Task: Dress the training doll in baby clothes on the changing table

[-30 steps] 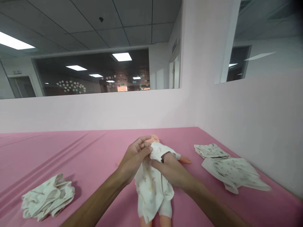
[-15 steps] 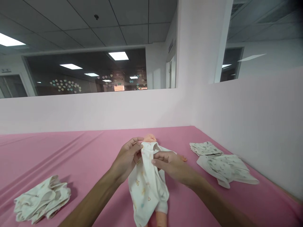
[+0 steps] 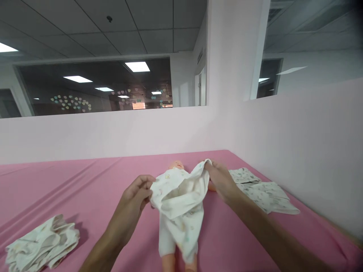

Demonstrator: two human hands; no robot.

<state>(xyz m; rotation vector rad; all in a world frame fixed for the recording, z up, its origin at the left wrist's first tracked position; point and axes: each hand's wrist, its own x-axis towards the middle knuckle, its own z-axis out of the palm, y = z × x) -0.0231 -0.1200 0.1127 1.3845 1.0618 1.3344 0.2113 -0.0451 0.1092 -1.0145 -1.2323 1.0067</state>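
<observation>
A baby doll (image 3: 176, 165) lies on its back on the pink sheet, its head toward the wall and its legs toward me. Over its body I hold a white printed baby shirt (image 3: 181, 200) whose opening is spread apart. My left hand (image 3: 136, 200) pinches the shirt's edge on the left. Gripped in my right hand (image 3: 221, 177) is the raised edge on the other side. White shorts (image 3: 166, 238) cover the doll's upper legs. The shirt hides most of the doll's torso.
A crumpled pile of white printed baby clothes (image 3: 42, 243) lies at left on the pink sheet (image 3: 93, 189). Two more printed cloth pieces (image 3: 269, 194) rest at right, partly behind my right arm. A white wall (image 3: 113, 134) with windows borders the far side.
My hands have moved apart, the right one rightward and upward, the left one leftward. The shirt, earlier bunched narrow between them, is now stretched wide. The view has shifted slightly.
</observation>
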